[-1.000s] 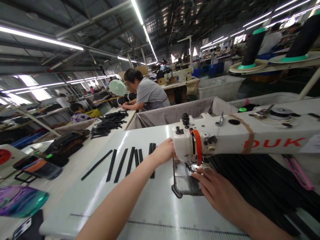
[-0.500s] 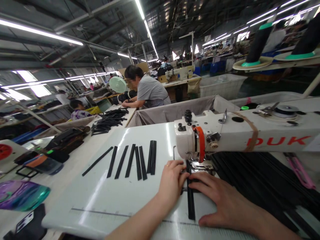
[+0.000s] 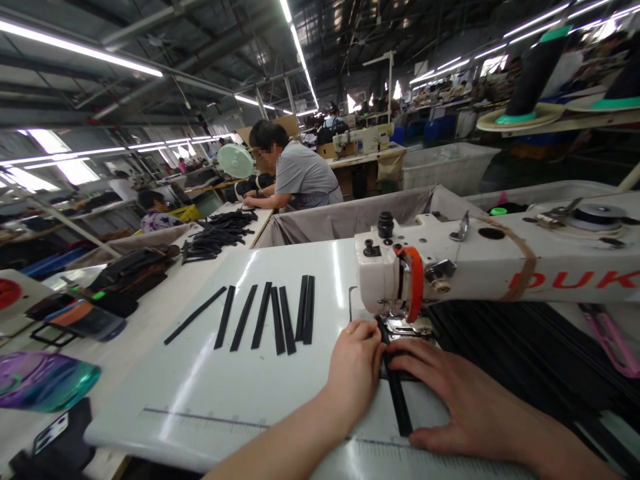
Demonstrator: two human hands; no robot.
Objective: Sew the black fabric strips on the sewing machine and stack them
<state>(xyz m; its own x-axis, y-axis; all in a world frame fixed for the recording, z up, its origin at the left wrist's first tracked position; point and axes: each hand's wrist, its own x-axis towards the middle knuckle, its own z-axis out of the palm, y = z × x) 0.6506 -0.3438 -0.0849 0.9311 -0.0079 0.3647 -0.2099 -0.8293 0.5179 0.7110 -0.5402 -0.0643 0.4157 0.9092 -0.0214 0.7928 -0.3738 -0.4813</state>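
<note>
A narrow black fabric strip [image 3: 399,400] runs from under the head of the white sewing machine [image 3: 380,273] toward me. My left hand [image 3: 354,363] pinches the strip's left edge close to the presser foot, its fingers curled. On the right side, my right hand [image 3: 450,390] has its index finger and thumb spread along the strip, fingertips touching it near the needle area and the thumb by its near end. The needle is hidden behind the machine head and fingers. Several similar black strips [image 3: 260,317] lie spaced out on the pale table to the left.
A black fabric pile [image 3: 510,360] lies under the machine arm, with pink thread snips [image 3: 607,340] beside it. At left stand a purple-green bottle [image 3: 47,380] and a phone [image 3: 53,433]. A co-worker [image 3: 300,170] bends over a table beyond a cloth-lined bin [image 3: 345,223].
The strip's near end has swung to the right, so it now slants. Both hands have shifted slightly right with it, and the left fingers are more curled. The view has moved a little.
</note>
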